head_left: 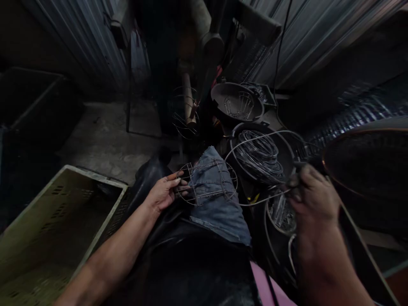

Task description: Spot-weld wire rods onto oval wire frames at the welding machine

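A small round wire cage point(196, 187) lies across the worn denim cloth point(219, 216) over my lap. My left hand point(165, 191) pinches the cage's left end between thumb and fingers. Off to the right, my right hand point(315, 193) is closed, its fingers curled and somewhat blurred. A light-coloured wire point(261, 200) runs from the cage's right side to these fingers. Another stretch of wire arches above the coil beside the cage; whether the two are one piece I cannot tell.
A pan holds a coil of wire point(259, 155); behind it, another pan point(219, 95) contains a wire frame. Ahead stands a machine with a rod-like arm point(188, 100). A yellowish plastic crate point(68, 170) is at left. Small metal pieces point(282, 214) fill a container under my right hand.
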A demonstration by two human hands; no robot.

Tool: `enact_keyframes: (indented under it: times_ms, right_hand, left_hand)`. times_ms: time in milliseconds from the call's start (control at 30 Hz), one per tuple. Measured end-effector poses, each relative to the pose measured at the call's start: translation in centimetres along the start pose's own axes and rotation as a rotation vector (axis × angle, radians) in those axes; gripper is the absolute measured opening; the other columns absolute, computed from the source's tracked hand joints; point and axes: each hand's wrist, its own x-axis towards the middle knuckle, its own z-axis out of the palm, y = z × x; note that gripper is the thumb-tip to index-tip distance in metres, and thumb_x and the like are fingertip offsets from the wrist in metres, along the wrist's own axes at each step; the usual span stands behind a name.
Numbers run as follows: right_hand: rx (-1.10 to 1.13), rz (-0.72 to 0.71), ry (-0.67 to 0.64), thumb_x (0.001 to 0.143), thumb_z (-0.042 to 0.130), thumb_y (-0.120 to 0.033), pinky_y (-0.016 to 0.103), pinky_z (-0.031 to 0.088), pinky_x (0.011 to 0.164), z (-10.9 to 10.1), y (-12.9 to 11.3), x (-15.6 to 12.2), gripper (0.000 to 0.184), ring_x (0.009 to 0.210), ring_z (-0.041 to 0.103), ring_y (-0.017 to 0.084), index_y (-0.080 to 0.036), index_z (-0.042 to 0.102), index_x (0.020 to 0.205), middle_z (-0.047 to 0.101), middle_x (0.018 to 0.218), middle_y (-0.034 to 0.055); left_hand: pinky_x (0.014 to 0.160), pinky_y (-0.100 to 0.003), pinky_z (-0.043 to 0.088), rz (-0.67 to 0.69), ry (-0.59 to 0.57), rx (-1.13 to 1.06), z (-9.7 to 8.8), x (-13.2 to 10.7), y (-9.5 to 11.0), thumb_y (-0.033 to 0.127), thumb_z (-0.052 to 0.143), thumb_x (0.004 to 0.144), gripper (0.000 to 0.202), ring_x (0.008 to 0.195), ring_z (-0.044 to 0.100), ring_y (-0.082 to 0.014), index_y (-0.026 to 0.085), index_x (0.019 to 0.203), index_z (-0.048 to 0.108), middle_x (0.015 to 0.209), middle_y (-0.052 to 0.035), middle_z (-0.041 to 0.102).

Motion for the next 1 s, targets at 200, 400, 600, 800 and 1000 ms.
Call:
enact_keyframes:
  times_ms: [200, 400, 600, 800, 1000]
  right_hand:
    - [0.332, -0.050, -0.129, 0.071, 0.060, -0.026, 0.022, 0.035, 0.033, 1.3, 0.1, 1.3, 0.013, 0.025, 0.030, 0.005, -0.016, 0.055, 0.078, 0.047, 0.042, -0.0071]
    - [0.328, -0.050, 0.014, 0.077, 0.046, -0.015, 0.026, 0.044, 0.039, -0.5, -0.8, 1.7, 0.009, 0.026, 0.030, 0.006, -0.017, 0.051, 0.070, 0.045, 0.041, -0.0068]
    - [0.346, 0.022, -0.038, 0.075, 0.048, -0.016, 0.024, 0.042, 0.036, -1.7, 0.3, 0.1, 0.007, 0.025, 0.032, 0.007, -0.016, 0.055, 0.077, 0.049, 0.043, -0.0056]
    - [0.332, 0.204, -0.177, 0.063, 0.064, -0.023, 0.022, 0.039, 0.035, -0.7, 2.0, -3.1, 0.016, 0.026, 0.033, 0.005, -0.016, 0.056, 0.074, 0.051, 0.044, -0.0054]
    - [0.353, 0.509, -0.337, 0.062, 0.068, -0.028, 0.016, 0.026, 0.031, 2.4, 5.7, -8.4, 0.020, 0.028, 0.030, 0.003, -0.019, 0.056, 0.075, 0.051, 0.047, -0.0066]
  left_hand:
    - [0.078, -0.037, 0.050, 0.385, -0.087, 0.254, 1.6, -2.9, 1.8, 0.014, 0.063, 0.072, 0.031, 0.078, 0.065, -0.0200, 0.017, 0.103, 0.065, 0.080, -0.0063, 0.068]
    - [0.102, -0.038, 0.032, 0.835, -0.310, 0.845, 2.4, -5.2, 3.2, 0.012, 0.057, 0.076, 0.021, 0.121, 0.040, -0.0256, 0.023, 0.081, 0.074, 0.118, -0.0081, 0.055]
    - [0.099, -0.044, 0.035, 0.630, -0.336, 0.534, 0.7, -4.7, 1.8, 0.006, 0.061, 0.065, 0.033, 0.124, 0.036, -0.0313, 0.023, 0.091, 0.071, 0.136, -0.0045, 0.040]
    - [0.072, -0.042, 0.052, 0.129, -0.114, -0.041, -0.3, -2.1, 0.1, 0.017, 0.061, 0.071, 0.038, 0.087, 0.063, -0.0258, 0.015, 0.108, 0.057, 0.102, -0.0122, 0.062]
    - [0.064, -0.035, 0.053, 0.023, -0.083, -0.054, 0.0, -1.6, -0.5, 0.017, 0.053, 0.080, 0.022, 0.071, 0.066, -0.0212, 0.009, 0.100, 0.058, 0.083, -0.0119, 0.066]
